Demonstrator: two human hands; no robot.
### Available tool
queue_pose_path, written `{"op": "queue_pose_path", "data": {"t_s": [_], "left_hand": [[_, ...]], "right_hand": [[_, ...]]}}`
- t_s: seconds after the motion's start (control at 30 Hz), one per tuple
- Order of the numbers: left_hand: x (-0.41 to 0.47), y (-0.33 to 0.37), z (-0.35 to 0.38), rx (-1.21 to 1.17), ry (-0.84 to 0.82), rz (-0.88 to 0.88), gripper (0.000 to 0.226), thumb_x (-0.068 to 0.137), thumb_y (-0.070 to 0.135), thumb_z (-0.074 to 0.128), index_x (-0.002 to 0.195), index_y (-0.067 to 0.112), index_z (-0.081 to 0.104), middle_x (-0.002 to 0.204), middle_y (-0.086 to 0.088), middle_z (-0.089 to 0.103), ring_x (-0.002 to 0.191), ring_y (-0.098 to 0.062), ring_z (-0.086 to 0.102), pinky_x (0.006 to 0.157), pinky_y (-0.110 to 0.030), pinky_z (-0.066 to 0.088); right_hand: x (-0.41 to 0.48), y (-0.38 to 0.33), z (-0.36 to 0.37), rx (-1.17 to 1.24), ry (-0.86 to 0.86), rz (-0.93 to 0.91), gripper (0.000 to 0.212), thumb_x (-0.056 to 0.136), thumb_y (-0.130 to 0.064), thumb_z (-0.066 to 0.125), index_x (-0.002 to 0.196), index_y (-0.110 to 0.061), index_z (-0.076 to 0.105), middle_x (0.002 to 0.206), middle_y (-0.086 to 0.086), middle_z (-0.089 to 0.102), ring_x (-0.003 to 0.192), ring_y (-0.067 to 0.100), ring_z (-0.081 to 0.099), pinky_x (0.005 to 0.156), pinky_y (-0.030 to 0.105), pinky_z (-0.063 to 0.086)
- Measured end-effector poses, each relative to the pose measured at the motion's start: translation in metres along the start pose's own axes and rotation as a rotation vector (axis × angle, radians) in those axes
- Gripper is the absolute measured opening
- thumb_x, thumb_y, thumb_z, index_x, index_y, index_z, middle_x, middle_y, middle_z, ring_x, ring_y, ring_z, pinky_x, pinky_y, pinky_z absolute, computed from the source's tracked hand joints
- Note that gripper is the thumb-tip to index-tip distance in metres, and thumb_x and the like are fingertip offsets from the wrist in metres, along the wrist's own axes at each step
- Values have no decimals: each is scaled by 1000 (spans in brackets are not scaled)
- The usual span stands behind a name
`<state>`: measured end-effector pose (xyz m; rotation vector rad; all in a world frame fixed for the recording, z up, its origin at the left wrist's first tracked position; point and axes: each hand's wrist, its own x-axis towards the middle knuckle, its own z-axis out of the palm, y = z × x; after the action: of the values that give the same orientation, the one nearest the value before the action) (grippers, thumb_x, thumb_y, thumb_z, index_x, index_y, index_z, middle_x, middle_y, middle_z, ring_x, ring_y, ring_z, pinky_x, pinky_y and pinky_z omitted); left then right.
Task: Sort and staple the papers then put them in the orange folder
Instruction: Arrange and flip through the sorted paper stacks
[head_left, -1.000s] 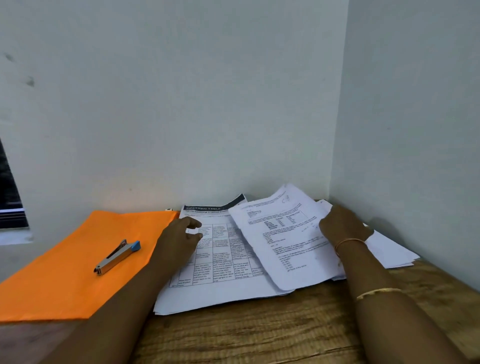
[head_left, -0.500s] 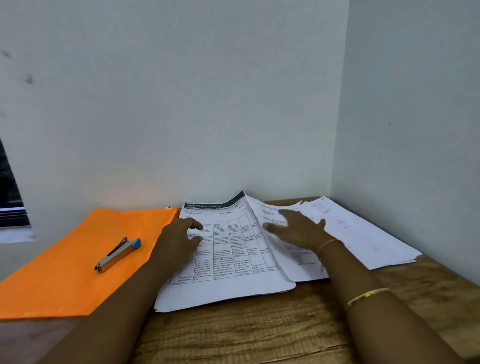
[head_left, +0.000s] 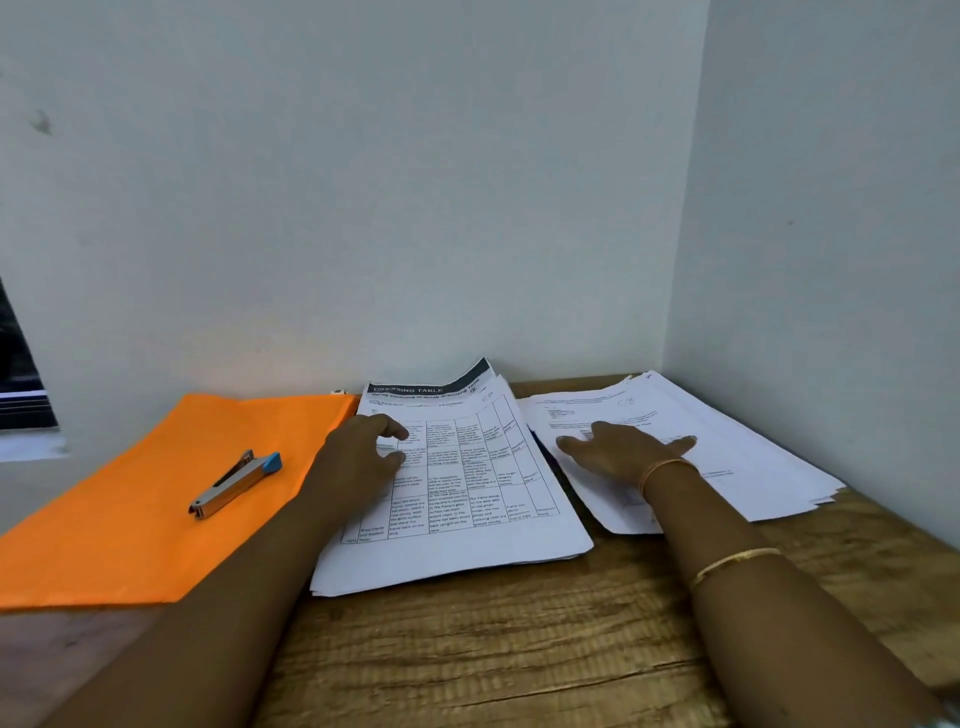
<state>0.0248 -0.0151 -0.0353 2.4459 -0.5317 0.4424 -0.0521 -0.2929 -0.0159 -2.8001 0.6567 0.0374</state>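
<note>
Two stacks of printed papers lie on the wooden table. The left stack (head_left: 467, 499) has a table page with a dark header on top; my left hand (head_left: 363, 457) rests on its left side with fingers loosely bent, touching the sheet. The right stack (head_left: 737, 452) lies fanned toward the corner; my right hand (head_left: 618, 449) lies flat on its top sheet with fingers spread. The orange folder (head_left: 130, 514) lies shut at the left, with a grey stapler with a blue end (head_left: 236, 483) on top of it.
White walls meet in a corner just behind the right stack. The wooden table (head_left: 493, 644) shows bare wood in front of the papers. A dark window edge (head_left: 21, 374) is at the far left.
The text sheet that lay across both stacks has gone to the right stack, leaving a gap between stacks. My right hand moved with it and now lies flat. My left hand stayed.
</note>
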Motion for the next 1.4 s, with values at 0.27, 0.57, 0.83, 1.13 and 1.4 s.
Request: {"op": "queue_pose_path", "data": {"t_s": [0.27,0.57,0.83,1.13,1.4], "left_hand": [[0,2,-1,11,-27,-21,26,86,21,65,112,23,62,126,2,57,118,-14,48,90,-21,31],[-4,5,-2,61,-68,-104,32,86,28,66,117,25,58,131,0,52,119,-17,45,93,-26,36],[-7,7,-8,127,-13,-234,50,82,23,71,127,19,50,131,-9,47,114,-24,50,87,-27,40],[-5,1,-8,52,56,-326,37,86,5,60,122,8,52,119,-10,59,107,-26,55,78,-30,42],[-6,10,-11,98,75,-352,22,95,11,47,116,5,50,113,-13,59,102,-26,54,70,-27,36]], "right_hand": [[8,10,5,-34,-9,19,96,67,-79,40,147,-28,25,156,11,21,143,36,17,108,69,4],[19,16,7,4,-4,10,83,73,-70,37,142,-25,35,152,5,34,139,31,29,109,66,11],[-10,-11,-4,109,130,-183,70,90,-68,34,148,-30,27,156,-3,26,144,25,20,108,69,-6],[-28,-46,17,-270,-16,-414,81,92,-66,27,152,-23,-6,159,1,-14,147,16,-11,103,68,-19],[-21,-41,19,-249,-40,-369,92,84,-77,24,151,-24,-10,158,-3,-18,147,20,-10,102,69,-19]]}}
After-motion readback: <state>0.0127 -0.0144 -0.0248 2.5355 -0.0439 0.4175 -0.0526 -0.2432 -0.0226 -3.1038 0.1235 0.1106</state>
